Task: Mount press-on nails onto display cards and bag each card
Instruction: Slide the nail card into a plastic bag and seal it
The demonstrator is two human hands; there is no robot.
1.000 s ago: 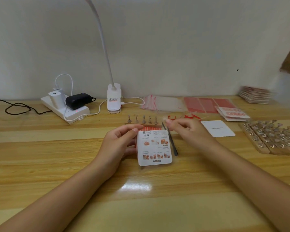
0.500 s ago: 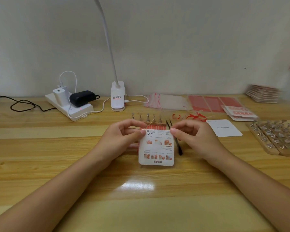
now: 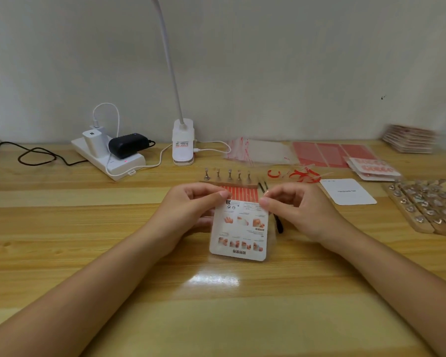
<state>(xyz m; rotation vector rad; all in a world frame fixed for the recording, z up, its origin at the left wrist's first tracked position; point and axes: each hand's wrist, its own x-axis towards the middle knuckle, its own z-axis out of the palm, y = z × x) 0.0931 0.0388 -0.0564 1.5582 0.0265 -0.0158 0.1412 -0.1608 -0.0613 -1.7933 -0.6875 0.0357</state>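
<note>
White card [image 3: 240,233] is pinched at its top corners by left hand [image 3: 191,212] and right hand [image 3: 296,215].

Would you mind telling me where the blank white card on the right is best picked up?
Take the white card by its near edge, coming from the front: it lies flat and bare there, while red strips crowd its far left corner.

table [image 3: 62,253] — glossy varnished wood, glare patch near centre | card [image 3: 240,233] — smooth white printed paper in clear shiny film | bags [image 3: 258,153] — transparent glossy plastic | lamp [image 3: 182,143] — smooth white plastic | 5 nail stands [image 3: 228,175] — shiny metal | power strip [image 3: 113,161] — white plastic
</note>
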